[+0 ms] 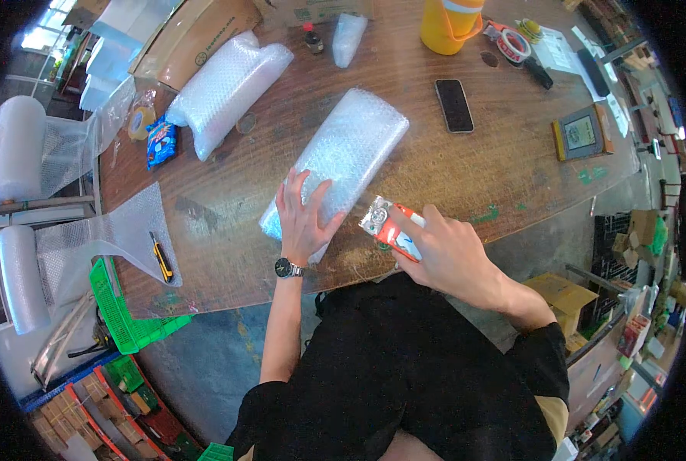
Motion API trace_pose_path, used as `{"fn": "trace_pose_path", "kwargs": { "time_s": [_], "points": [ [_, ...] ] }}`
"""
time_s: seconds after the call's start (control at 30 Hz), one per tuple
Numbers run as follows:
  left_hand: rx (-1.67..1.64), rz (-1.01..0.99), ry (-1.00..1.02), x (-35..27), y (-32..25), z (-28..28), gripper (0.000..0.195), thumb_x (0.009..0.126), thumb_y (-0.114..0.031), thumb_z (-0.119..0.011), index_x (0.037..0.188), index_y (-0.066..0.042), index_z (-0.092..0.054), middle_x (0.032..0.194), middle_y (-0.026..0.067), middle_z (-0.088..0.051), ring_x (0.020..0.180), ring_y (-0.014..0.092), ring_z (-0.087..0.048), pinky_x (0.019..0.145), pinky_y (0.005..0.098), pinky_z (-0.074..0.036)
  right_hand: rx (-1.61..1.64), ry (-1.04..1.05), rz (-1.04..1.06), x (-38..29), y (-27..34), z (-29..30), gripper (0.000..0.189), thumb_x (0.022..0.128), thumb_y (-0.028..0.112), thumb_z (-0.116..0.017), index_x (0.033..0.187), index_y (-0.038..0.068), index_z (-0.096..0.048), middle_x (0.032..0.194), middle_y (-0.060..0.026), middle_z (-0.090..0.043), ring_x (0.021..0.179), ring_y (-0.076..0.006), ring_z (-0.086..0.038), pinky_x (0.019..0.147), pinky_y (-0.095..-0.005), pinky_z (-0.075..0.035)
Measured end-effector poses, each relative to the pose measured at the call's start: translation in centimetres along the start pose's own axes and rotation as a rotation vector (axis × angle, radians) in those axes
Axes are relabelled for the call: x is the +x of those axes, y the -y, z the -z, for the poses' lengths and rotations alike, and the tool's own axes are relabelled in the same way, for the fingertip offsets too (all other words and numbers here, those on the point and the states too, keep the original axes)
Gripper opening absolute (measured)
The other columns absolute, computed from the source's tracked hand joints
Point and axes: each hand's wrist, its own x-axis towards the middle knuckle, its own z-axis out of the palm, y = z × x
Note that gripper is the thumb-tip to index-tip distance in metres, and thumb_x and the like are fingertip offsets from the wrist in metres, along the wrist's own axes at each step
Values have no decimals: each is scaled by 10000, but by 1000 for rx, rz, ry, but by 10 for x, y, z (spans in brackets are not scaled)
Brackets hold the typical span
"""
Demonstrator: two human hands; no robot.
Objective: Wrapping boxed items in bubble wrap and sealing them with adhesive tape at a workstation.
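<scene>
My left hand (305, 219), with a metal-banded watch on the wrist, lies with fingers spread over the near end of a bubble-wrapped parcel (354, 132). What the wrap encloses cannot be made out. Just right of the parcel, my right hand (446, 253) grips what looks like a hand-held tape dispenser (388, 226), orange and white with a toothed metal edge. The toothed edge points toward the parcel without touching it. The parcel rests at a slant on the brown wooden table (331, 282).
A second bubble-wrapped bundle (230, 86) lies by a cardboard box (196, 40). Bubble-wrap rolls (14, 150) hang at the left; a yellow utility knife (161, 259) lies on a loose sheet. Further right are a smartphone (454, 106), a yellow bucket (449, 29) and a small framed device (582, 132).
</scene>
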Motion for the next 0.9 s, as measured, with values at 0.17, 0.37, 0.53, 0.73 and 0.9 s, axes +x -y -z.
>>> {"fn": "trace_pose_path", "kwargs": {
  "time_s": [0.17, 0.37, 0.53, 0.73, 0.9],
  "points": [
    [22, 49, 70, 4, -3, 5, 723, 778, -466, -716, 1430, -227, -516, 1554, 114, -344, 1440, 385, -273, 1130, 549, -219, 5, -14, 16, 0, 6, 11, 561, 831, 301, -715, 1311, 63, -548, 849, -187, -588, 646, -335, -666, 522, -415, -543],
    [129, -2, 94, 4, 0, -2, 714, 783, -457, -714, 1435, -245, -515, 1582, 101, -333, 1448, 402, -258, 1123, 569, -229, -56, 131, -25, 12, -40, -75, 537, 835, 356, -695, 1272, 73, -561, 830, -202, -625, 682, -364, -673, 567, -453, -562],
    [105, 19, 104, 6, -3, 0, 725, 767, -478, -733, 1417, -230, -527, 1572, 111, -338, 1447, 411, -255, 1117, 585, -235, -23, 211, -79, 49, -45, -103, 543, 861, 411, -666, 1309, 121, -567, 885, -218, -648, 794, -388, -682, 677, -478, -560],
    [135, 286, 42, 26, -45, -18, 692, 726, -473, -791, 1248, -86, -551, 1475, 193, -379, 1413, 494, -253, 1095, 660, -219, 245, 337, -137, 56, -85, -102, 520, 841, 409, -688, 1275, 125, -645, 1043, -202, -705, 932, -388, -688, 802, -444, -565],
    [278, 391, 5, 37, -62, -39, 758, 673, -474, -834, 1207, -34, -523, 1459, 223, -344, 1406, 553, -204, 1102, 718, -166, 749, 121, -292, 20, -146, -97, 494, 873, 340, -678, 1319, 131, -633, 1075, -215, -707, 968, -386, -683, 865, -422, -538]
  ]
}}
